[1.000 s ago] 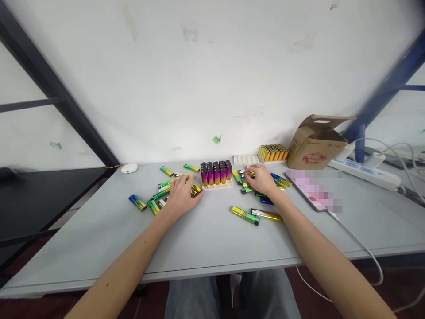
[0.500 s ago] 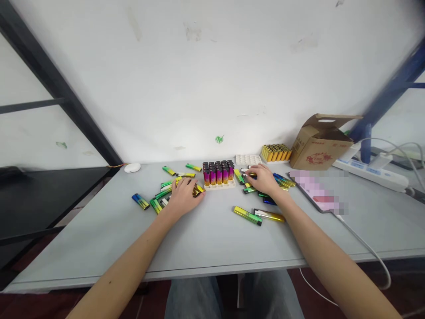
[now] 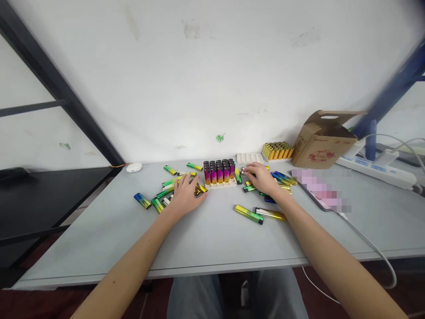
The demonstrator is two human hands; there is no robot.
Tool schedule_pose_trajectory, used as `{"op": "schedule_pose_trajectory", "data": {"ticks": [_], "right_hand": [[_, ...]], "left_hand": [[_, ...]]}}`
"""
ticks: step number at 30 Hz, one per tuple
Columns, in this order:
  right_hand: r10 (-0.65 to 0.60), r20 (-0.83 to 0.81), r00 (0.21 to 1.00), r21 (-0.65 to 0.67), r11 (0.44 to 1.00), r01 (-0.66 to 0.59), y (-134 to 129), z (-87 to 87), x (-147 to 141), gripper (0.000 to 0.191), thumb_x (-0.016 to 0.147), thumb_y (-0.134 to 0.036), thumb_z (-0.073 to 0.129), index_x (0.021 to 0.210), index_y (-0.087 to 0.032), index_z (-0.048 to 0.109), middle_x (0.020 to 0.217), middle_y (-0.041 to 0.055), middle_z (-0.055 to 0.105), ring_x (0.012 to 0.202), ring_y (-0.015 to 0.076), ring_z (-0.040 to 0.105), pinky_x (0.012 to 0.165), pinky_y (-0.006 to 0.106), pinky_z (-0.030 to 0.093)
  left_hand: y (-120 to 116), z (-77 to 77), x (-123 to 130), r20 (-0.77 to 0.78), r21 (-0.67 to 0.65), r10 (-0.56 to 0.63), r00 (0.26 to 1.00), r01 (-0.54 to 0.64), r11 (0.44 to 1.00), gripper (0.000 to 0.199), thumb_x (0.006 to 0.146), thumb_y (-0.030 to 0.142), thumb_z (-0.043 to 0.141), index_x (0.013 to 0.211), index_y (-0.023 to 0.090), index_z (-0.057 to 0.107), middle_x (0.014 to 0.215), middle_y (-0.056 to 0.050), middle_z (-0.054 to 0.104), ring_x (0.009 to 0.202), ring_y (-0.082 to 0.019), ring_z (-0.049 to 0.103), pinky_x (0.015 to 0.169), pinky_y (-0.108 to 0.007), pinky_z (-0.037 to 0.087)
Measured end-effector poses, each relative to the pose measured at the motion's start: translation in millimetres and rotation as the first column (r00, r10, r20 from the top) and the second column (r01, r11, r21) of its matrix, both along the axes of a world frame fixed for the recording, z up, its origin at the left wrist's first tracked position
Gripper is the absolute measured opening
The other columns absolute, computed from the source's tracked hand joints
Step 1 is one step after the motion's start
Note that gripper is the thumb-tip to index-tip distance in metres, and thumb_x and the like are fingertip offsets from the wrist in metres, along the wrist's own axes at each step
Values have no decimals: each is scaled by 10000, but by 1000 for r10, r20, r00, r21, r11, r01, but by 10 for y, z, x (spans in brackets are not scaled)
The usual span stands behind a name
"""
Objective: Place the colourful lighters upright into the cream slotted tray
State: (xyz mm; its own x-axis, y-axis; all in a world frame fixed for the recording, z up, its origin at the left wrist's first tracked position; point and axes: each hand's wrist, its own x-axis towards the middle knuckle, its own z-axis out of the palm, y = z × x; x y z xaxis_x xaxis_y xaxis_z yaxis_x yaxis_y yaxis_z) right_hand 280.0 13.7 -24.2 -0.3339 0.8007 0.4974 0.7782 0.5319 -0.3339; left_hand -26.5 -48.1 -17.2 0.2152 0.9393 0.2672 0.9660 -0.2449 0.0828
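My left hand (image 3: 186,194) lies palm down over a loose pile of lighters, fingers spread, beside a gold lighter (image 3: 201,188). Green-yellow lighters (image 3: 157,204) stick out from under it. My right hand (image 3: 262,179) reaches into a second pile, with thumb and fingers curved around the end of a silver-and-dark lighter (image 3: 245,170); its far part is hidden. Between both hands, several purple-orange lighters (image 3: 219,173) stand upright in rows in a white holed tray (image 3: 222,184), whose front row of holes shows.
Behind the right hand are an unfilled white tray (image 3: 249,158) and a tray of yellow lighters (image 3: 277,150). A cardboard box (image 3: 323,144), a phone (image 3: 315,188) on its cable and a power strip (image 3: 378,170) stand right. Two lighters (image 3: 249,214) lie in front; a white case (image 3: 134,167) sits left.
My left hand's fingers have spread a little more over the pile. The right hand has shifted slightly among its lighters. The view has moved slightly.
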Motion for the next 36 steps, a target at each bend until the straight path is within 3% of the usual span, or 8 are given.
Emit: {"op": "schedule_pose_trajectory", "data": {"ticks": [4, 9, 13, 18, 21, 23, 27, 36], "right_hand": [[-41, -258, 965, -38, 999, 32, -90, 111, -82, 275, 942, -350, 425, 1009, -183, 633, 1034, 112, 702, 1013, 260, 622, 920, 398, 449], [-62, -725, 686, -205, 970, -128, -128, 202, -158, 361, 914, -558, 406, 1002, -223, 508, 810, 33, 668, 760, 193, 653, 763, 355, 511], [-129, -814, 566, -289, 936, -202, -96, 197, -201, 384, 839, -602, 502, 871, -220, 525, 701, -5, 600, 660, 163, 610, 685, 321, 516], [-92, -705, 703, -231, 967, -106, -113, 219, -143, 348, 845, -504, 551, 989, -191, 596, 920, 69, 685, 878, 212, 651, 819, 362, 505], [-37, -381, 924, -95, 995, 0, -125, 232, -25, 274, 861, -409, 562, 1003, -188, 643, 965, 92, 701, 889, 239, 638, 820, 381, 484], [-29, -138, 990, -31, 999, 25, -118, 220, 50, 216, 869, -346, 559, 973, -196, 673, 929, 88, 709, 856, 243, 625, 796, 377, 470], [-40, 58, 998, -7, 999, 40, -78, 153, 117, 202, 886, -270, 531, 977, -201, 698, 934, 73, 729, 904, 254, 609, 844, 385, 447], [-80, 76, 994, -48, 995, 84, -52, 91, 138, 250, 870, -288, 567, 1048, -185, 709, 1070, 102, 721, 1053, 288, 611, 935, 421, 447]], "left_hand": [[-15, 23, 10, -5, -2, -14, 1000, 14, 1000, 653, 858, 550, 490, 1369, 145, 469, 1455, -203, 389, 1395, -355, 291, 1126, -548, 215], [-24, 2, 32, 0, 26, -9, 1000, 9, 1000, 631, 859, 543, 496, 1354, 152, 484, 1450, -197, 401, 1393, -356, 295, 1121, -551, 217], [-22, -41, 31, -4, 35, -24, 1000, 24, 999, 611, 877, 526, 463, 1363, 156, 475, 1458, -191, 398, 1397, -357, 288, 1122, -555, 209], [-5, -66, 12, -2, 32, -31, 1000, 31, 999, 546, 891, 484, 448, 1344, 182, 490, 1448, -170, 418, 1396, -336, 287, 1128, -558, 192], [1, -53, 11, 13, 21, -36, 999, 36, 999, 504, 894, 471, 451, 1316, 201, 511, 1424, -156, 449, 1393, -318, 300, 1132, -551, 194], [-1, -38, 13, 21, 3, -39, 999, 39, 999, 472, 904, 453, 440, 1302, 212, 519, 1421, -145, 458, 1388, -313, 314, 1131, -553, 201], [-11, -15, 15, 27, -14, -40, 999, 40, 999, 442, 917, 421, 433, 1295, 212, 524, 1422, -137, 465, 1384, -319, 323, 1131, -561, 205], [-18, 13, 6, 16, -49, -48, 999, 49, 998, 415, 936, 413, 405, 1277, 216, 537, 1446, -143, 439, 1398, -320, 301, 1129, -567, 195]]}}
